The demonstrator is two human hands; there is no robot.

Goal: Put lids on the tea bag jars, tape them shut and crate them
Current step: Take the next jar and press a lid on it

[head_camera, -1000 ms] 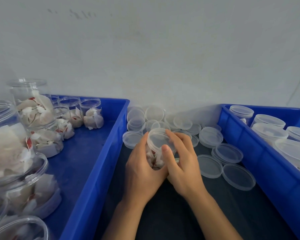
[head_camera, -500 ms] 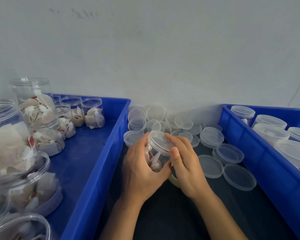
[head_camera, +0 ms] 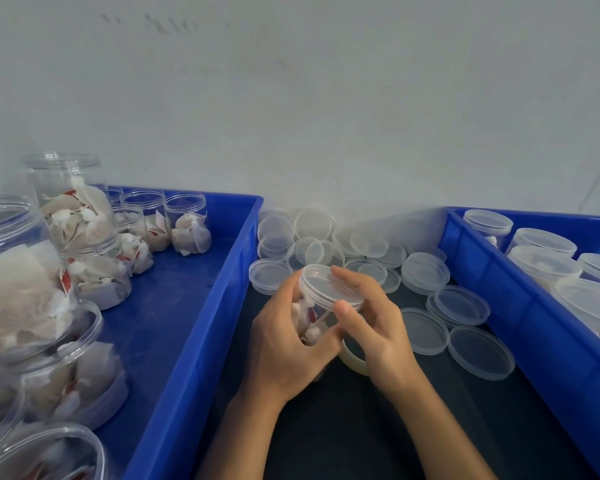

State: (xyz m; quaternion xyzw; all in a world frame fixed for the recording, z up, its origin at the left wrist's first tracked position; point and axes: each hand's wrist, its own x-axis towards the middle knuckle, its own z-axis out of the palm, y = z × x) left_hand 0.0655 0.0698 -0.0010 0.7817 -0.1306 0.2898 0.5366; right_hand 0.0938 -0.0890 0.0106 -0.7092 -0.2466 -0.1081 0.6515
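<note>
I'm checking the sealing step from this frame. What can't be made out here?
Head view:
- Tape roll: mostly hidden under the right hand.
- Jar: body covered by the left hand; whether its lid is taped is unreadable.
- Right crate: cut off by the frame edge.

A small packing workstation, by the look of it: blue plastic crates [head_camera: 194, 327] of clear tea bag jars [head_camera: 187, 223] flank a dark tabletop [head_camera: 361, 427] strewn with loose lids [head_camera: 478, 351] (dozens, all alike), against a bare, scuffed wall [head_camera: 326, 98].
</note>
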